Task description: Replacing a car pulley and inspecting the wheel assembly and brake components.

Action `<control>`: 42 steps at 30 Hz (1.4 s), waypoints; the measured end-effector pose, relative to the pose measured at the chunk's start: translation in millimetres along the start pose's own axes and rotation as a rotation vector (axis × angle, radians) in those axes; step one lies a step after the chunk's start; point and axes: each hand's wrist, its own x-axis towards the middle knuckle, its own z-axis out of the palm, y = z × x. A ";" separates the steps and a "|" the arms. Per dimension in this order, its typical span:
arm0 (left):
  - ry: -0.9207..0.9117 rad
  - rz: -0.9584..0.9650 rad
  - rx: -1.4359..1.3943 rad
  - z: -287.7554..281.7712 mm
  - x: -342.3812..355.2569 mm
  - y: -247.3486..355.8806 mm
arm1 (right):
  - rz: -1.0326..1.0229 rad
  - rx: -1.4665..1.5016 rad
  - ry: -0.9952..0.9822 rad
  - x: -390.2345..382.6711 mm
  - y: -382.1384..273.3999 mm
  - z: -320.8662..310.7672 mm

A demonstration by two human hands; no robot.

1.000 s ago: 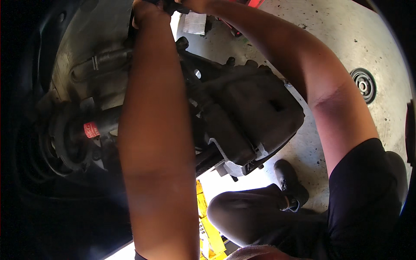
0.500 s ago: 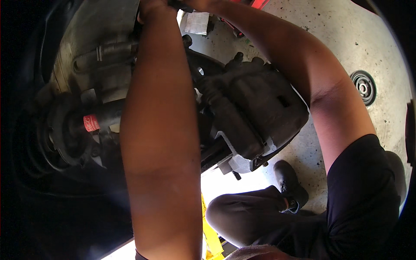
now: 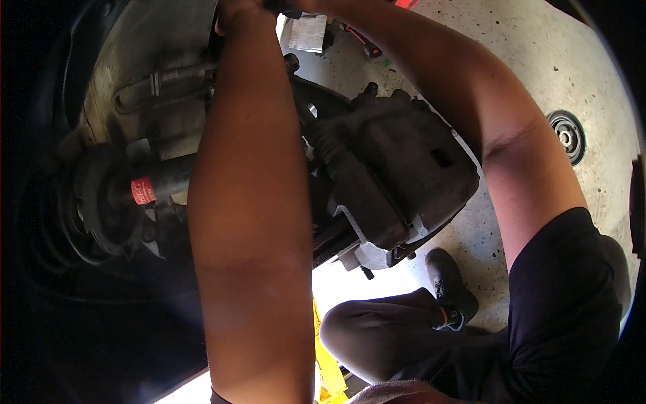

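Both my arms reach forward over a black brake caliper (image 3: 410, 161) and a dark suspension strut (image 3: 171, 172) with a red label. My left hand (image 3: 237, 15) is at the top edge beside a dark object (image 3: 286, 9), its fingers curled round something I cannot make out. My right hand (image 3: 311, 7) is near that same object, mostly cut off by the frame edge, so its fingers are hidden. My left forearm covers the middle of the assembly; my right arm passes along the caliper's right side.
The wheel-well liner (image 3: 134, 40) curves along the left. On the speckled floor (image 3: 525, 47) lie a round metal part (image 3: 567, 135), a pale rectangular object (image 3: 307, 34) and red equipment (image 3: 370, 47). My bent knee and boot (image 3: 441, 273) are below, beside something yellow (image 3: 328, 370).
Compared with a second ago, my left forearm and the caliper and strut appear slightly higher and farther right in the picture. Little differs from half a second ago.
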 end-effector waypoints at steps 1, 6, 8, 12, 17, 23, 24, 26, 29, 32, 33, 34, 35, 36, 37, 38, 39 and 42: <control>0.009 -0.043 0.011 -0.8 -3.3 1.0 | 0.000 0.002 0.000 -3.7 -1.5 -1.6; 0.018 0.001 -0.030 -3.7 0.8 8.4 | -0.043 0.048 0.023 -2.9 -12.5 -3.9; 0.016 -0.004 -0.022 0.6 -0.2 6.8 | -0.075 0.010 0.037 5.1 -5.1 -1.3; 0.037 -0.011 0.000 10.2 -5.8 5.3 | -0.076 -0.150 0.098 16.8 -2.6 5.8; 0.038 -0.027 -0.001 2.6 -13.4 2.6 | -0.044 -0.006 0.081 -0.3 -11.6 -0.1; -0.128 0.335 0.810 -18.6 54.1 21.0 | -0.079 -0.008 0.044 -4.3 -8.7 -10.4; -0.119 0.400 0.898 -18.8 66.9 22.4 | -0.134 -0.007 0.052 -5.7 -6.8 -11.9; -0.086 0.532 1.070 -19.2 92.9 23.3 | -0.162 -0.027 0.033 -9.0 -6.3 -14.1; -0.032 0.656 1.279 -21.8 128.1 21.7 | -0.185 -0.073 0.052 -12.7 -7.7 -12.3; 0.063 0.747 1.450 -26.4 158.9 38.6 | -0.172 -0.076 0.144 -11.4 -18.7 -3.8; 0.090 0.759 1.487 -25.7 158.5 36.7 | -0.153 -0.082 0.192 -11.6 -18.2 -2.9; 0.118 0.780 1.518 -26.5 157.2 35.5 | -0.153 -0.082 0.197 -11.2 -19.6 -2.0; 0.120 0.787 1.520 -29.6 155.6 39.1 | -0.112 -0.065 0.145 -11.3 -22.4 -0.6; -0.152 0.684 1.401 -18.5 114.4 -11.2 | -0.033 -0.140 0.068 -26.2 18.2 -7.8; -0.324 0.644 1.315 -21.5 87.1 6.2 | -0.035 -0.048 0.050 -23.4 10.5 -10.0; -0.315 0.660 1.317 -21.7 102.0 12.9 | -0.045 -0.039 0.059 -18.1 1.9 -11.2; -0.301 0.747 1.465 -20.8 113.1 18.9 | -0.082 0.013 0.079 -12.7 -7.4 -11.2; -0.217 0.853 1.758 -17.9 108.5 31.7 | -0.118 0.092 0.105 -6.4 -17.5 -10.7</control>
